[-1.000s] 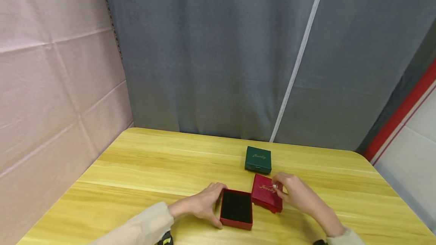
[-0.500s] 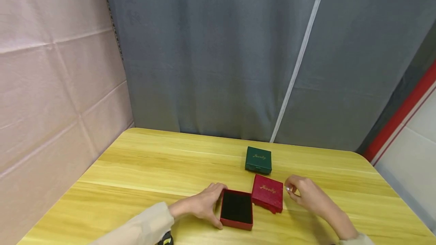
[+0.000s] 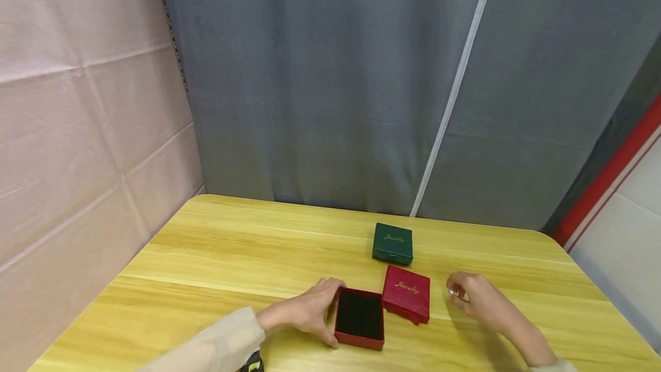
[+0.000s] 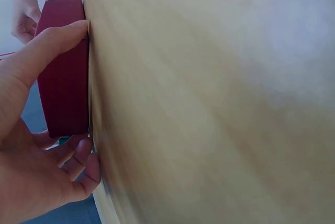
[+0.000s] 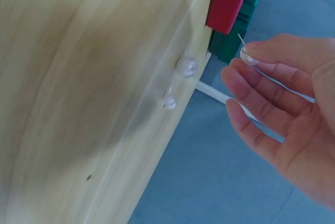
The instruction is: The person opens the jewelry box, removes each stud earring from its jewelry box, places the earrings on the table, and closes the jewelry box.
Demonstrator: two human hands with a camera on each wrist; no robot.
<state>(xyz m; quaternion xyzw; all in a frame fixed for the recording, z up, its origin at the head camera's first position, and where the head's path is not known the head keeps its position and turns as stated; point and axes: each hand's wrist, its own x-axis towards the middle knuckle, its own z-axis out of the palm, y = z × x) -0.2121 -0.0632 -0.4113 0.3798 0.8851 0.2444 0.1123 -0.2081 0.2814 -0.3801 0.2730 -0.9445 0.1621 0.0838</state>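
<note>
My left hand (image 3: 312, 309) grips the left side of an open red jewelry box base (image 3: 360, 340) with black padding inside. In the left wrist view, the thumb (image 4: 65, 38) lies along the red wall while the other fingers curl at its far end. A pearl earring (image 5: 248, 57) with a thin straight post is pinched between thumb and fingertip of my right hand (image 5: 285, 96), held above the table right of the boxes. Below it on the wood lie a pearl-like ball (image 5: 187, 67) and a smaller shiny piece (image 5: 169, 102), largely hidden behind the hand in the head view.
The red lid (image 3: 408, 291), marked "Jewelry" in gold, lies at the base's right corner. Behind it stands a green jewelry box (image 3: 392, 243). Wooden table (image 3: 258, 228) spreads around them, with a grey curtain (image 3: 330, 85) at its back edge.
My right hand has moved right, from above the red lid to the table beside it, still pinching the earring. The left hand and the boxes have stayed put.
</note>
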